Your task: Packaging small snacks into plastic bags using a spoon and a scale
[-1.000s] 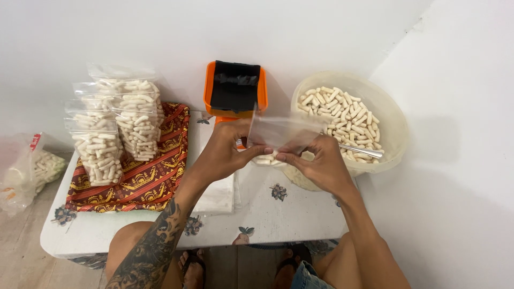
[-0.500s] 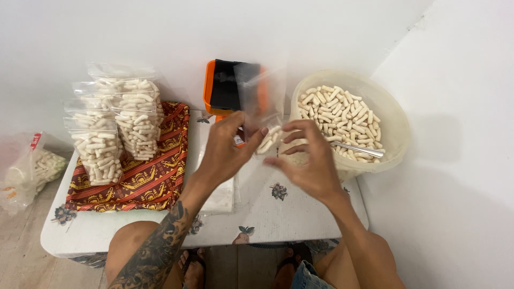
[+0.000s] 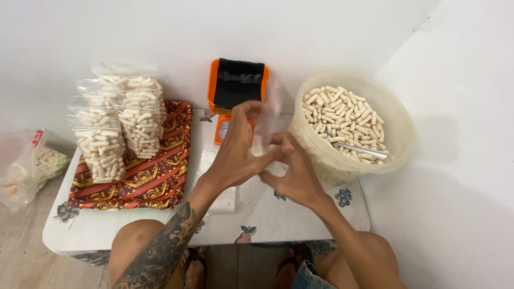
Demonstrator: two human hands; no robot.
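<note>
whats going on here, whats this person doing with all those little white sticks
A person sits at a small white table, both hands raised over it. The left hand and right hand together hold a clear plastic bag upright in front of an orange kitchen scale. To the right, a big tub holds pale stick snacks with a spoon lying in them. On the left, filled bags stand stacked on a patterned red cloth.

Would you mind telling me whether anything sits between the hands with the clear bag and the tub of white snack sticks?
Nothing visible does. The left hand and right hand hold the clear bag right beside the tub; only bare tabletop lies below.
</note>
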